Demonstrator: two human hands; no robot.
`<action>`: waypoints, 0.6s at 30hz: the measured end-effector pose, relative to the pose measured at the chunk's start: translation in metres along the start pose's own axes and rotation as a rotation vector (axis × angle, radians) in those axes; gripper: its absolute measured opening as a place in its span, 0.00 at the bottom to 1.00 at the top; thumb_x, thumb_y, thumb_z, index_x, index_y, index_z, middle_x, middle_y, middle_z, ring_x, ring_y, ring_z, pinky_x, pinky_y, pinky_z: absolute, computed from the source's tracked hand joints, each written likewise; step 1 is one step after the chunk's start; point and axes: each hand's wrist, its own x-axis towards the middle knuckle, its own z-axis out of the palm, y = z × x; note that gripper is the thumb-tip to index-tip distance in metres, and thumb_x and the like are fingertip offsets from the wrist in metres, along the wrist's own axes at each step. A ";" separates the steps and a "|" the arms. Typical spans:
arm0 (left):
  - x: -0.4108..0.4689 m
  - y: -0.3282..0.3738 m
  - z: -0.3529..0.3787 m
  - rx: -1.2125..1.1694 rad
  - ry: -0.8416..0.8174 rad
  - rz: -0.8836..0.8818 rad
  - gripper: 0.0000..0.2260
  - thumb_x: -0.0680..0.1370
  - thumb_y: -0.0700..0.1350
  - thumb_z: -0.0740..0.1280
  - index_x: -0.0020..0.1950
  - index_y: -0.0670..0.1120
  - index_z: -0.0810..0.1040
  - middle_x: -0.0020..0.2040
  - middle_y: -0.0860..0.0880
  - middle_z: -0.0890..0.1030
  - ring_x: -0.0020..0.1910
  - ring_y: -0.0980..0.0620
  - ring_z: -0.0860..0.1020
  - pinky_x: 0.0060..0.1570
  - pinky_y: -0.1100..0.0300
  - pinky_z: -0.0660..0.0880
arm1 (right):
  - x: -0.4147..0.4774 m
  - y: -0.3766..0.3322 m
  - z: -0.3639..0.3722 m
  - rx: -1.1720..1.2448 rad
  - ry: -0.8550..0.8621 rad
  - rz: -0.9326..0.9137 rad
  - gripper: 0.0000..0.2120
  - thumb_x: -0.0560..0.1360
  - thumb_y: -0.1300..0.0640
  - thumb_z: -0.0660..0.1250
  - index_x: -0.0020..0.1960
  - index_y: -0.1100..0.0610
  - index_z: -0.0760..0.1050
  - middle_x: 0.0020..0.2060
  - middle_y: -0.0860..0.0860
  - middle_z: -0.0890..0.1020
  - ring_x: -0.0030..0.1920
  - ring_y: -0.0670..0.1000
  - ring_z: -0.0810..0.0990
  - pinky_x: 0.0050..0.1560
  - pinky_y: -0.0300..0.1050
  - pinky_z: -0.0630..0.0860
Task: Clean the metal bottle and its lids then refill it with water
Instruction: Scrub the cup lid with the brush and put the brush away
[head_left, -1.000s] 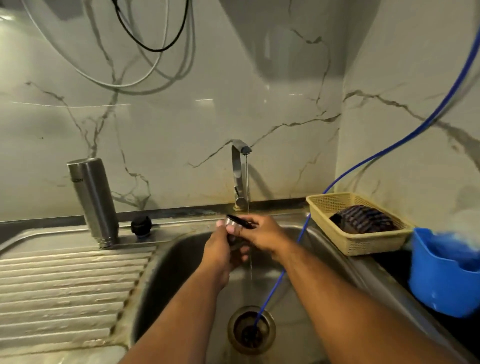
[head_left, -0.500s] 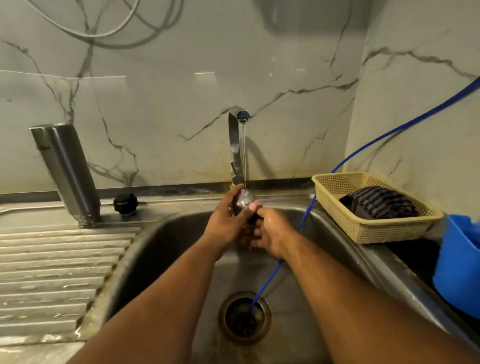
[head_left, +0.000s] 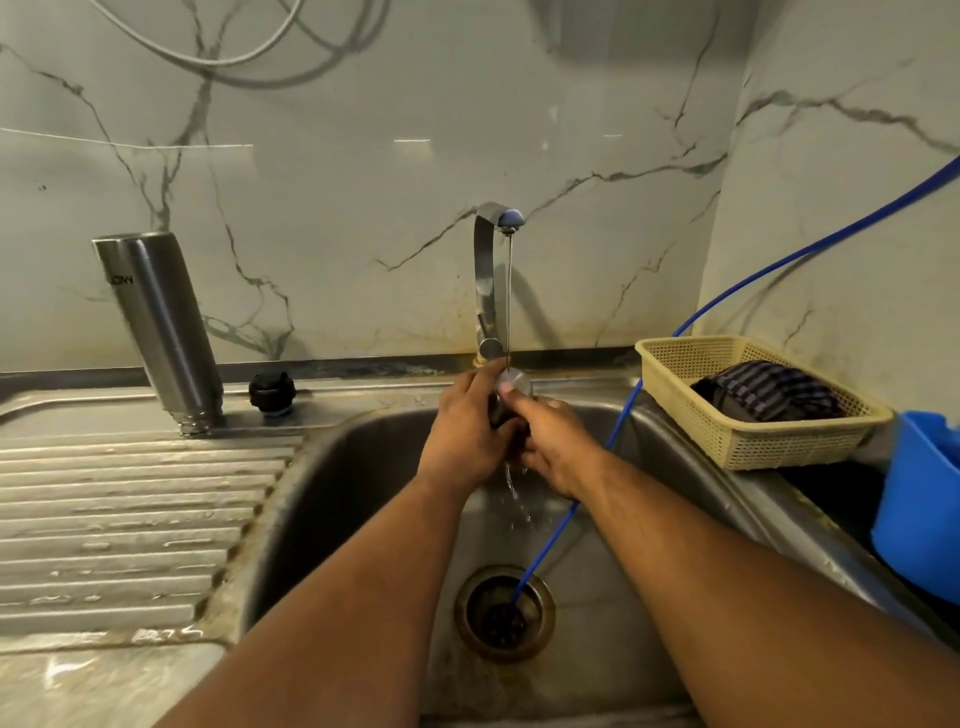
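1. Your left hand (head_left: 462, 436) and right hand (head_left: 556, 447) meet over the sink basin (head_left: 353, 467), just in front of the tap (head_left: 488, 280).
2. Between them you hold the metal lid (head_left: 513, 383), its round silver top up, right under the thin stream of water (head_left: 509, 301) falling from the spout.
3. Your left fingers curl round the lid's far side, with the thumb against its near side. Your right hand grips it from below and to the right, one fingertip (head_left: 511, 399) pressed on the edge of the top. The other right fingers are folded under, and how they lie cannot be told.
4. Water runs off below your hands toward the drain (head_left: 504, 613).
5. The metal bottle (head_left: 161, 332) stands mouth-down on the ledge behind the ribbed drainboard (head_left: 130, 519), well to the left of your hands.
6. The black lid (head_left: 272, 393) sits on the same ledge, just right of the bottle and apart from it.
7. A blue hose (head_left: 727, 296) comes from the upper right, passes your right wrist and ends in the drain.
8. On the right stands a yellow basket (head_left: 753, 441) with a striped cloth (head_left: 769, 389) in it, and beside it a blue container (head_left: 919, 504).
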 end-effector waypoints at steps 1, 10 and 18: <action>0.001 0.001 0.001 0.002 0.010 0.015 0.31 0.77 0.44 0.73 0.78 0.56 0.65 0.74 0.50 0.70 0.74 0.49 0.67 0.74 0.48 0.68 | -0.002 -0.001 0.001 -0.024 0.001 0.005 0.21 0.78 0.41 0.68 0.64 0.54 0.79 0.53 0.53 0.86 0.55 0.55 0.84 0.59 0.56 0.81; 0.004 0.009 -0.002 -0.131 0.089 -0.089 0.26 0.77 0.39 0.72 0.74 0.48 0.71 0.68 0.47 0.76 0.68 0.48 0.74 0.68 0.54 0.73 | -0.006 -0.003 0.010 -0.204 0.061 -0.111 0.21 0.79 0.37 0.64 0.57 0.54 0.81 0.48 0.52 0.86 0.50 0.53 0.84 0.57 0.55 0.82; 0.003 0.004 0.001 -0.117 -0.066 -0.121 0.34 0.75 0.48 0.76 0.78 0.48 0.65 0.70 0.47 0.76 0.69 0.47 0.74 0.70 0.52 0.72 | -0.006 -0.004 0.001 -0.058 0.139 -0.071 0.14 0.82 0.42 0.63 0.54 0.51 0.80 0.47 0.50 0.84 0.48 0.49 0.83 0.45 0.45 0.80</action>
